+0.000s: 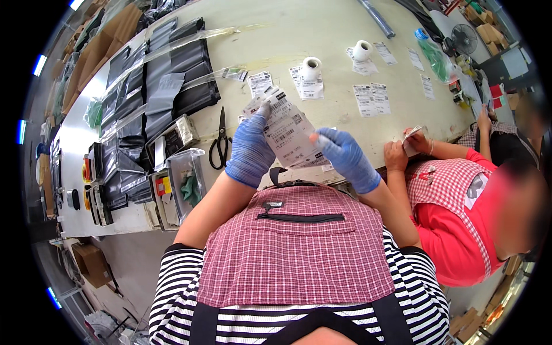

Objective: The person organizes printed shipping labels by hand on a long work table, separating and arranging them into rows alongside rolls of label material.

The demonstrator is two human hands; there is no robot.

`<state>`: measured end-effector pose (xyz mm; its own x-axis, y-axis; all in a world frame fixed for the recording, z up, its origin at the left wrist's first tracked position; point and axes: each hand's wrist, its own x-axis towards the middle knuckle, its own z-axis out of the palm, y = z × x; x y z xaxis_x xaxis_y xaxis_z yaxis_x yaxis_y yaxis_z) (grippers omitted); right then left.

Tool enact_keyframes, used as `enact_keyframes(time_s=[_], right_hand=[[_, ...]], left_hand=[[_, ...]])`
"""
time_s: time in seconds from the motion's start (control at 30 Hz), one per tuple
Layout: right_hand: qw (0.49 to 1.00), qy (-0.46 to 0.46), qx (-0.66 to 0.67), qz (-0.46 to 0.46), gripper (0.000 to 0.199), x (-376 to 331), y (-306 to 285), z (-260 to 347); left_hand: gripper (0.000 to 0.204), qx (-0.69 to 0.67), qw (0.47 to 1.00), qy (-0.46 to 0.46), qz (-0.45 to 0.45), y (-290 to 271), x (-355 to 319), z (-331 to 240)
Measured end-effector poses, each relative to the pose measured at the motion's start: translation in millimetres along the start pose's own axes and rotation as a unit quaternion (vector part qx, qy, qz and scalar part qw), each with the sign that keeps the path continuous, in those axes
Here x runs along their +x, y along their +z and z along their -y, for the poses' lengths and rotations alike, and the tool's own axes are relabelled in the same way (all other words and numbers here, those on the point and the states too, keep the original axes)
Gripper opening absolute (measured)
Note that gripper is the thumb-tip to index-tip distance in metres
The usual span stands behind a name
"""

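Table (322,34) comes first, long and pale, and it fills the top of the view. On its left side lie dark plastic bags (167,75) in rows, some inside clear wrap. Near the close edge on the left sit small packed boxes (172,184) in clear bags.

A co-worker in a red shirt and checked apron (448,184) sits on the right. That person's hands (405,146) hold a small clear packet over the table edge.

The person with the camera wears blue gloves. The left hand (248,150) and the right hand (344,154) are both up above the near edge of the table, close to the person's chest. Between them is a strip of white sticker labels (286,131) with black bar marks. The left fingers pinch the top left part of the strip. The right thumb and fingers are closed on its right edge. The strip tilts down to the right.

Black scissors (219,144) lie flat on the table just left of the left hand. More white labels (371,98) lie spread farther back. Two small white rolls (311,66) stand upright among them.
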<state>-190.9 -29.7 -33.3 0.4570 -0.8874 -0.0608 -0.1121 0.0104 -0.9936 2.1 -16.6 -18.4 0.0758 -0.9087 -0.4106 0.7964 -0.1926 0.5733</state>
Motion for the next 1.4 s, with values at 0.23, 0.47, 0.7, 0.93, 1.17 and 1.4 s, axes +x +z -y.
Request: enact_keyframes(time_s=[0.23, 0.47, 0.7, 0.93, 1.17, 1.4], right_hand=[[0.995, 0.046, 0.082, 0.034, 0.034, -14.5, 3.2, -23.1], [0.998, 0.014, 0.058, -0.024, 0.031, -14.4, 8.8, -15.4], [0.998, 0.026, 0.056, -0.020, 0.030, -14.5, 10.5, -11.4], [0.986, 0.023, 0.088, -0.140, 0.024, -7.3, -1.7, -9.6], [0.997, 0.018, -0.045, -0.058, 0.025, 6.6, -16.4, 13.0], [0.993, 0.072, 0.083, -0.050, 0.025, 2.0, -2.5, 6.5]], left_hand=[[0.029, -0.023, 1.000, -0.005, 0.016, -3.8, 2.4, -4.5], [0.029, -0.048, 0.999, 0.005, 0.011, 1.8, 0.8, -3.7], [0.028, -0.029, 0.998, 0.035, -0.038, 3.0, 0.2, -5.7], [0.029, 0.012, 0.989, 0.122, -0.078, -1.0, 11.4, -47.9], [0.023, 0.017, 0.996, 0.052, -0.073, 7.3, 9.1, -29.0], [0.027, -0.010, 0.999, 0.049, -0.008, 11.7, 10.4, -16.7]])
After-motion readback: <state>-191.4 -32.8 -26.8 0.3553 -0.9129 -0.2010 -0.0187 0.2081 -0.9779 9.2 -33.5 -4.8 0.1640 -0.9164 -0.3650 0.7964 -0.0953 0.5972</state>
